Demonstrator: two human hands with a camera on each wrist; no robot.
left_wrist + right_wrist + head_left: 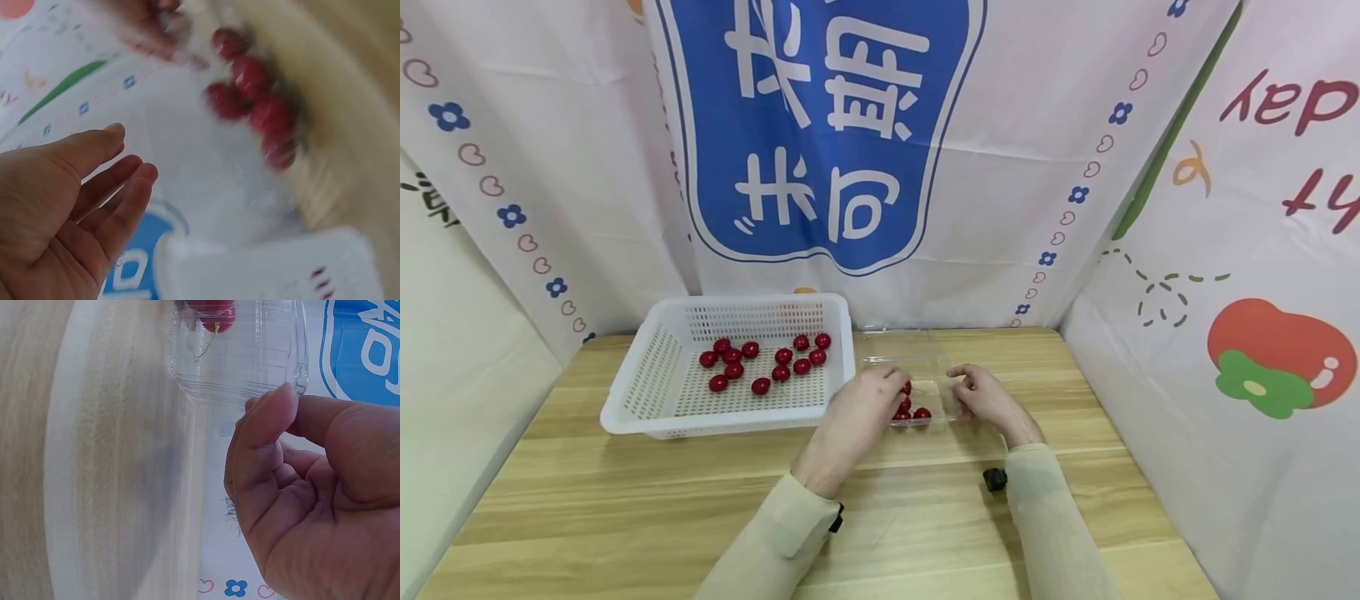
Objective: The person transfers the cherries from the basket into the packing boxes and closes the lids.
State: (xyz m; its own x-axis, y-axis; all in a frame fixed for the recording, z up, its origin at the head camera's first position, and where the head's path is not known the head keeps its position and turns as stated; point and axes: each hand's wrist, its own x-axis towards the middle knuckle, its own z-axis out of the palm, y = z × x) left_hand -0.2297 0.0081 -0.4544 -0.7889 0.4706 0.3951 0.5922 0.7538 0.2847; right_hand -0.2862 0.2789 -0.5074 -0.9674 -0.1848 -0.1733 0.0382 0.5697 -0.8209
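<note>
A clear plastic box (934, 392) with its lid (895, 343) laid back holds several red cherries (922, 413); a green stem shows on one in the right wrist view. My left hand (868, 404) is over the box's left side, hiding part of it. In the left wrist view that hand (81, 206) has loosely bent fingers and nothing between thumb and fingertips. At the box's right side, my right hand (988, 402) pinches the rim between thumb and forefinger. Its other fingers curl inward in the right wrist view.
A white perforated basket (722, 423) with several more cherries (761, 386) stands left of the box on the wooden table (700, 508). Printed cloth (977, 208) hangs behind the table and along both sides.
</note>
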